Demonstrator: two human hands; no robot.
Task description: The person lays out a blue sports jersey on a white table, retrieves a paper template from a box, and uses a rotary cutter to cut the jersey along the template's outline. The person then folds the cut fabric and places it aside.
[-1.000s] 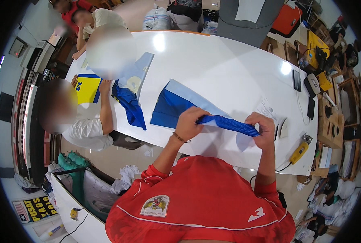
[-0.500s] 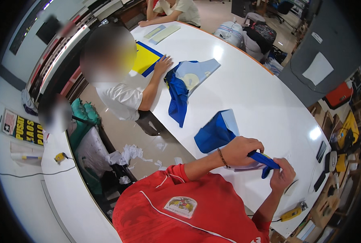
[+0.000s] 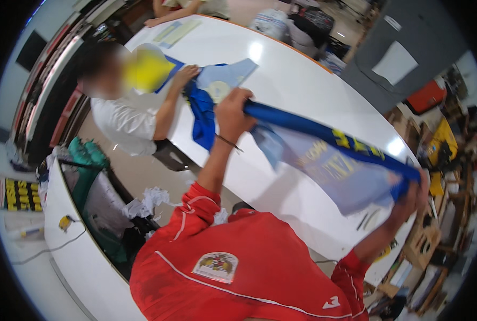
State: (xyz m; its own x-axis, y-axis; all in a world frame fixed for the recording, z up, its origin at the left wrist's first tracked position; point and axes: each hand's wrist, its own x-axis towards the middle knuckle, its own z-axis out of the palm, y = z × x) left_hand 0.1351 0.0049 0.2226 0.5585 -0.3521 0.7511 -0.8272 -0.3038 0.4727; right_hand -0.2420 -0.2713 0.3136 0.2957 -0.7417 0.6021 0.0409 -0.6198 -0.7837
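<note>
A long blue fabric panel [image 3: 326, 163] hangs stretched between my two raised hands above the table. Its pale reverse side faces me, with lettering showing through, and yellow print runs along the folded blue top edge. My left hand [image 3: 234, 115] is closed round the panel's left corner. On the other side, my right hand [image 3: 412, 192] grips the right end, where the cloth bunches in the fingers. The lower part of the panel is smeared by motion. Beyond my left hand lies another crumpled blue and pale cloth piece [image 3: 202, 119].
Across the white table [image 3: 297, 80], a person in a white shirt [image 3: 123, 125] rests a hand near a yellow and blue panel [image 3: 169, 67]. Another person's arms lean on the far end. A grey pillar [image 3: 380, 48] stands at right, near cluttered shelves. Paper scraps [image 3: 153, 200] litter the floor.
The blue fabric, bunched between my hands and partly lying on the table before, is now lifted and spread out. My left hand has moved up and left, my right hand outward to the right.
</note>
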